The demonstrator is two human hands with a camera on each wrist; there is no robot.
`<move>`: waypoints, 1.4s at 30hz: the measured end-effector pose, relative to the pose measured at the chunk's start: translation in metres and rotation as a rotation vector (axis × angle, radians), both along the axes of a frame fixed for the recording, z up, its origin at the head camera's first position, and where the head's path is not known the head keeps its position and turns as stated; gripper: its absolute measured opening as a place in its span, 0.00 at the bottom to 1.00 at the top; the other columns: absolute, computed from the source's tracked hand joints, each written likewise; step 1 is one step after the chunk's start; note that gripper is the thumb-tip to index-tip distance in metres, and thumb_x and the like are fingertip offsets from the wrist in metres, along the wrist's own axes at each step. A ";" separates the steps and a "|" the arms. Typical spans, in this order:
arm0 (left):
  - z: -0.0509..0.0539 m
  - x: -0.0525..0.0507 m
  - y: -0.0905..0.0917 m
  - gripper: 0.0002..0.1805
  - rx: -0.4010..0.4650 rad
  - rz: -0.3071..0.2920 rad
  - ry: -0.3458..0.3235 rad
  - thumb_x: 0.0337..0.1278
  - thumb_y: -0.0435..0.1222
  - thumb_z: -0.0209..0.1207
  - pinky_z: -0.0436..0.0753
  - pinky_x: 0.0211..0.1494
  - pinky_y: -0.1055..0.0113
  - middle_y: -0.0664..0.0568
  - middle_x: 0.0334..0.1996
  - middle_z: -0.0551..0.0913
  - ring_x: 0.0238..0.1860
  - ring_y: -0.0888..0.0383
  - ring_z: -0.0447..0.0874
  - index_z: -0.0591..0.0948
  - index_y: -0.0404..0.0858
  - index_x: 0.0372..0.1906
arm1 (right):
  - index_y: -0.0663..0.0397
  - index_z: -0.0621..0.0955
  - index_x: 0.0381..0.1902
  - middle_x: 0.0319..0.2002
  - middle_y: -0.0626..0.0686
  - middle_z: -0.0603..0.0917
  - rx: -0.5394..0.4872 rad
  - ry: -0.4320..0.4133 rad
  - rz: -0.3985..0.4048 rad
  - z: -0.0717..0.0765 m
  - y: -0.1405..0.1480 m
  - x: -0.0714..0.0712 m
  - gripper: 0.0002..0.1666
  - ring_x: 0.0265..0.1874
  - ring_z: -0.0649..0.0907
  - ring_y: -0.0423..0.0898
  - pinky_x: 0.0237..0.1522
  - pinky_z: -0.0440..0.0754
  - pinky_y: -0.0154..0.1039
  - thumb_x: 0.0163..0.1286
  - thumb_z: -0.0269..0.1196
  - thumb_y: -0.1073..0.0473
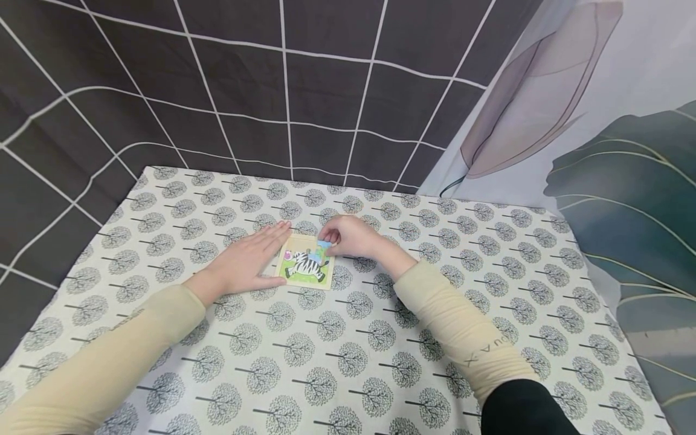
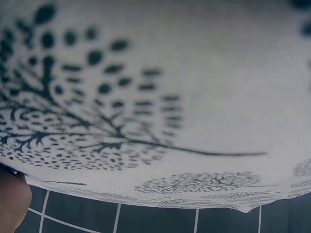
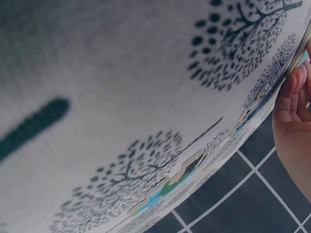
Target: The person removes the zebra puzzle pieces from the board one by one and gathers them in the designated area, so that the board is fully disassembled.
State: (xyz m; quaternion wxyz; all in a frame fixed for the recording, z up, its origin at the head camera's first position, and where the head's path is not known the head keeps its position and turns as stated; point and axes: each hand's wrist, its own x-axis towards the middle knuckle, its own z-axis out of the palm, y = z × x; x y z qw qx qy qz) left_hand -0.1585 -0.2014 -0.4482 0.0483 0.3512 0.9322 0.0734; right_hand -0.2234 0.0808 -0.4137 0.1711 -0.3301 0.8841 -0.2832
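Zebra puzzle (image 1: 304, 267), one, lies left of the right hand (image 1: 350, 235), narrowly pinching one blue piece (image 1: 324, 244); left hand (image 1: 244, 258), straight-fingered, touches the puzzle's opposite edge.

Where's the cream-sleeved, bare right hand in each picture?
Head: the bare right hand is mid-picture, pinching a flat light-blue piece.
Left wrist: not in it.
Right wrist: at the right edge, partly cut off.
Shared landmark: the white cloth printed with dark trees.

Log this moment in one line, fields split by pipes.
left hand: rests at left edge of zebra puzzle | right hand: pinches blue piece at puzzle's upper right | tablecloth: tree print
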 end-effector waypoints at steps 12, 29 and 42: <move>-0.001 0.000 0.001 0.58 -0.002 0.001 -0.017 0.72 0.70 0.48 0.50 0.91 0.50 0.42 0.88 0.43 0.88 0.43 0.44 0.45 0.32 0.86 | 0.60 0.87 0.45 0.42 0.56 0.89 -0.025 -0.007 -0.027 0.005 0.000 0.002 0.10 0.42 0.87 0.47 0.51 0.89 0.34 0.66 0.72 0.69; -0.001 0.000 0.002 0.58 0.006 -0.008 -0.003 0.72 0.69 0.50 0.52 0.91 0.49 0.40 0.87 0.45 0.88 0.41 0.46 0.48 0.30 0.86 | 0.61 0.87 0.45 0.43 0.58 0.90 -0.146 -0.091 -0.061 0.011 0.010 0.002 0.08 0.43 0.87 0.48 0.52 0.89 0.34 0.68 0.71 0.70; 0.000 0.000 0.000 0.59 -0.013 0.004 -0.031 0.72 0.70 0.48 0.48 0.91 0.50 0.42 0.88 0.42 0.88 0.43 0.43 0.45 0.32 0.86 | 0.62 0.88 0.46 0.44 0.59 0.90 -0.189 -0.104 -0.124 0.033 0.046 0.001 0.09 0.43 0.89 0.50 0.54 0.91 0.40 0.69 0.70 0.70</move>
